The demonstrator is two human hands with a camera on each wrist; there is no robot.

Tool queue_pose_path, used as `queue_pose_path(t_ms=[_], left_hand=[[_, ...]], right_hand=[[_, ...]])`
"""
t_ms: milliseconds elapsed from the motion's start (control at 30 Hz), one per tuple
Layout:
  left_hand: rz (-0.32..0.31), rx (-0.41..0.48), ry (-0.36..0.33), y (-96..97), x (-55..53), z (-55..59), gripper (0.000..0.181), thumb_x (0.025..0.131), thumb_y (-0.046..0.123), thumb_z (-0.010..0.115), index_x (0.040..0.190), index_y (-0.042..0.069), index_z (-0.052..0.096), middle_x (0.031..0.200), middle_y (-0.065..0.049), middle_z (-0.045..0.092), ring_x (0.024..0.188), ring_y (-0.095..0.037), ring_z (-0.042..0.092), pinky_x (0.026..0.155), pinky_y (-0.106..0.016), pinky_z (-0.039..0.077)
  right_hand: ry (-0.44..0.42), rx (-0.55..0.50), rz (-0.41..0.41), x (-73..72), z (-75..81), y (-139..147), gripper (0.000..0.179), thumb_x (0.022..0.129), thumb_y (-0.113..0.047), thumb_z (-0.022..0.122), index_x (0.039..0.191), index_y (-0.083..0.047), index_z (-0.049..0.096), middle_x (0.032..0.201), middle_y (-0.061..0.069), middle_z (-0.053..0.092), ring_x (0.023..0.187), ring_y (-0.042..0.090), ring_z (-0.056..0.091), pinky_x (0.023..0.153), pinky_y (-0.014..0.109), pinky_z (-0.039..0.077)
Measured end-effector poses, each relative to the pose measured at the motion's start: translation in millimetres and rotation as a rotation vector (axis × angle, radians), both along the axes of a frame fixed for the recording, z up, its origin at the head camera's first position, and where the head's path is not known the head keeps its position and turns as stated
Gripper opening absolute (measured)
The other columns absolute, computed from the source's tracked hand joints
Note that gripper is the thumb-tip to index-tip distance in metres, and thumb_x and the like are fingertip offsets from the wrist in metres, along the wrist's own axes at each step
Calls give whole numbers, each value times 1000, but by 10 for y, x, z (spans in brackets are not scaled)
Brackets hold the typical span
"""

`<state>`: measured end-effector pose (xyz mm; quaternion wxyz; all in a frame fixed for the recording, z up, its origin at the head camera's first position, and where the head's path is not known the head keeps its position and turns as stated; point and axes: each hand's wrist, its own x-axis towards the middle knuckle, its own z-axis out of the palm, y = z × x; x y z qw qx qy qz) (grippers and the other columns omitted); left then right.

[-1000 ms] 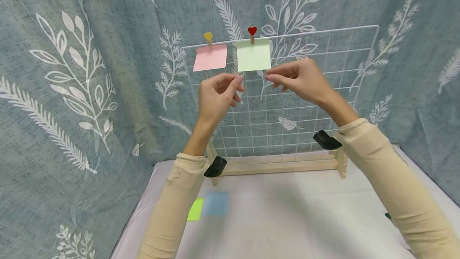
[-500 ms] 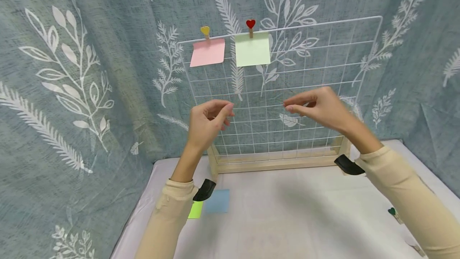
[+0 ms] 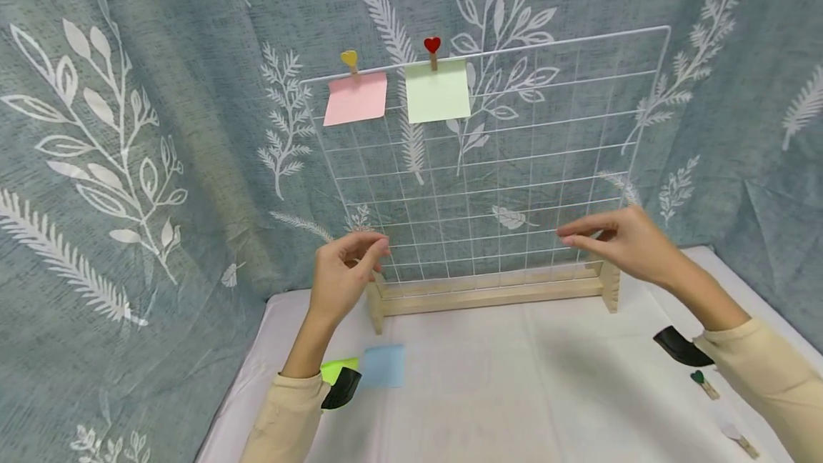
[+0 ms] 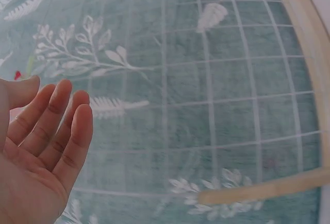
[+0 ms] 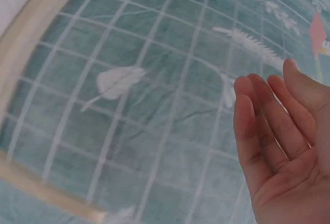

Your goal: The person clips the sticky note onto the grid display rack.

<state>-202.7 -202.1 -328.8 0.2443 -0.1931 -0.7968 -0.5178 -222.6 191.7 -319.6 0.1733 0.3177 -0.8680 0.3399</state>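
Note:
My left hand (image 3: 342,274) hovers in front of the lower left of a white wire grid (image 3: 514,157), its fingers loosely bent and nothing in them. Near the grid's lower right, my right hand (image 3: 620,241) is also free of any object, as the right wrist view confirms with its relaxed fingers (image 5: 246,131). From the grid's top bar hang a pink paper note (image 3: 356,99), under a yellow heart clothespin (image 3: 350,60), and a pale green note (image 3: 438,93), under a red heart clothespin (image 3: 433,48). Both notes are well above the hands.
A wooden stand (image 3: 495,299) carries the grid on the white table (image 3: 476,406). A blue note (image 3: 383,366) and a partly covered lime note (image 3: 338,368) lie at left. At right lie a green heart clothespin (image 3: 704,384) and a white one (image 3: 739,439). Patterned curtain surrounds the table.
Both hands have come down from beside the pale green note and moved apart, the left leftward, the right rightward. The clipped notes stay on the grid; the clothespins at right have come into view.

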Motion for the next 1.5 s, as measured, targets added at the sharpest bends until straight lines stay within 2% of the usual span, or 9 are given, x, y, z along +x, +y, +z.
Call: queue_pose_path(t_ms=[233, 400, 533, 633, 900, 1033, 1167, 1333, 1500], left_hand=[[52, -7, -95, -134, 79, -292, 13, 93, 11, 68, 99, 1, 74, 83, -14, 71, 60, -14, 63, 53, -29, 56], [80, -12, -153, -257, 80, -493, 16, 92, 14, 70, 102, 2, 74, 85, -14, 71, 63, -23, 65, 53, -32, 58], [99, -17, -189, -349, 102, -627, 18, 92, 17, 71, 103, 3, 75, 88, -15, 71, 61, -14, 63, 52, -31, 57], [112, -23, -234, -403, 122, -736, 18, 93, 17, 70, 103, 3, 75, 89, -16, 71, 61, -11, 62, 53, -30, 57], [121, -5, -287, -476, 142, -918, 16, 94, 15, 69, 100, 2, 74, 87, -15, 71, 63, -24, 64, 52, -32, 58], [128, -19, -328, -486, 145, -957, 20, 93, 15, 70, 102, -2, 73, 89, -15, 71, 63, -19, 64, 52, -31, 57], [150, -73, -392, -510, 152, -1029, 16, 92, 12, 70, 102, 0, 74, 90, -14, 70, 62, -15, 63, 52, -29, 57], [170, -117, -457, -585, 132, -1194, 12, 91, 4, 70, 101, 0, 74, 91, -15, 70, 64, -26, 65, 51, -32, 58], [182, -147, -515, -642, 84, -1373, 15, 89, -1, 69, 103, -4, 72, 96, -16, 70, 66, -31, 66, 50, -35, 58]], right_hand=[[1, 94, -71, 197, -407, 302, 16, 87, -7, 74, 103, -10, 78, 92, 2, 75, 73, 5, 67, 62, 22, 56], [-9, 113, -131, 328, -662, 544, 17, 85, -6, 75, 101, -10, 78, 89, 0, 75, 75, 1, 65, 60, 20, 56], [-25, 147, -209, 466, -871, 761, 15, 83, -6, 77, 96, -11, 78, 85, -3, 75, 75, -4, 63, 57, 19, 55], [-68, 156, -269, 603, -1037, 912, 11, 82, -7, 78, 92, -12, 79, 84, -4, 74, 74, -6, 62, 56, 19, 54], [-213, 121, -379, 856, -1374, 1144, 8, 81, -12, 80, 89, -11, 79, 83, -1, 74, 70, -8, 58, 55, 18, 52], [-301, 139, -412, 931, -1459, 1236, 11, 83, -14, 78, 92, -7, 78, 87, 5, 74, 69, -6, 59, 56, 20, 54], [-386, 183, -463, 1014, -1574, 1336, 16, 84, -16, 78, 95, -5, 77, 89, 8, 74, 67, -5, 58, 56, 20, 54], [-412, 206, -495, 1141, -1775, 1430, 22, 76, -13, 83, 94, -3, 77, 88, 9, 73, 64, -8, 53, 55, 20, 54], [-506, 225, -534, 1214, -1885, 1516, 32, 74, -16, 84, 98, 2, 74, 86, 8, 72, 64, 1, 56, 58, 31, 57]])
